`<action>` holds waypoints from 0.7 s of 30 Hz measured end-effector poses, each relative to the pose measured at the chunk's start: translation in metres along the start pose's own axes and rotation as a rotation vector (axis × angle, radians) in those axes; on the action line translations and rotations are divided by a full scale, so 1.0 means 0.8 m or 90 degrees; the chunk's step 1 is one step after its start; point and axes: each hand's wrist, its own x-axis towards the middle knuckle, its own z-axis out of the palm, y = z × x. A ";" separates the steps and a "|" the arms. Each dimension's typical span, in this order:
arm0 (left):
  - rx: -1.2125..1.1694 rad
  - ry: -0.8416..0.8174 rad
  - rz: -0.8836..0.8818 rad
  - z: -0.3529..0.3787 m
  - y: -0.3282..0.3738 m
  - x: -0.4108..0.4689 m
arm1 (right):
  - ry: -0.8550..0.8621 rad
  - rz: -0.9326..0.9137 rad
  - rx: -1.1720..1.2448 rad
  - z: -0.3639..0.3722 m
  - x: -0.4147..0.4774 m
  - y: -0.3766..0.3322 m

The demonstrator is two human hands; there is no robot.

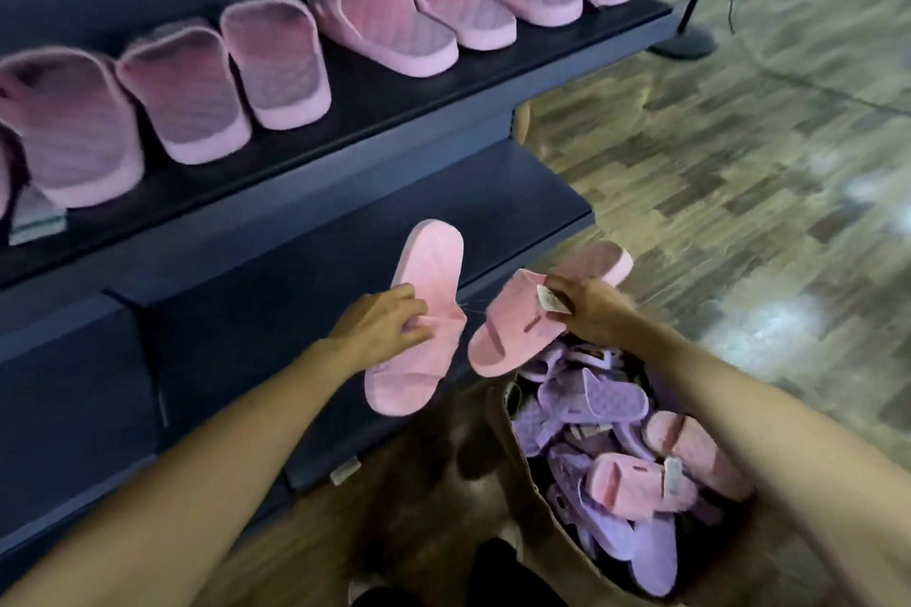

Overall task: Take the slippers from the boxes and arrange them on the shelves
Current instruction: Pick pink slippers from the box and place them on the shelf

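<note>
Each hand gripped one pink slipper, left hand [382, 325] and right hand [591, 311], above the box [537, 508]; next, probably, parting and shelving them.

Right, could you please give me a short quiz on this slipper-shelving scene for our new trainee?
1. True or false: the left hand and the right hand each hold a pink slipper.
2. Most slippers in the box are: A purple, B green, C black.
3. Fill the gap: the row of pink slippers already set out stands on the ___ shelf.
Key: 1 true; 2 A; 3 upper shelf.
</note>
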 end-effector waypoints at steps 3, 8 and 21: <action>0.002 0.057 0.017 -0.024 0.002 -0.004 | -0.010 -0.134 -0.008 -0.024 -0.007 -0.012; 0.028 0.101 0.061 -0.051 0.001 -0.012 | 0.090 -0.280 -0.110 -0.054 -0.007 -0.030; 0.097 0.100 0.096 -0.096 -0.010 -0.021 | 0.119 0.082 -0.263 -0.097 0.015 -0.079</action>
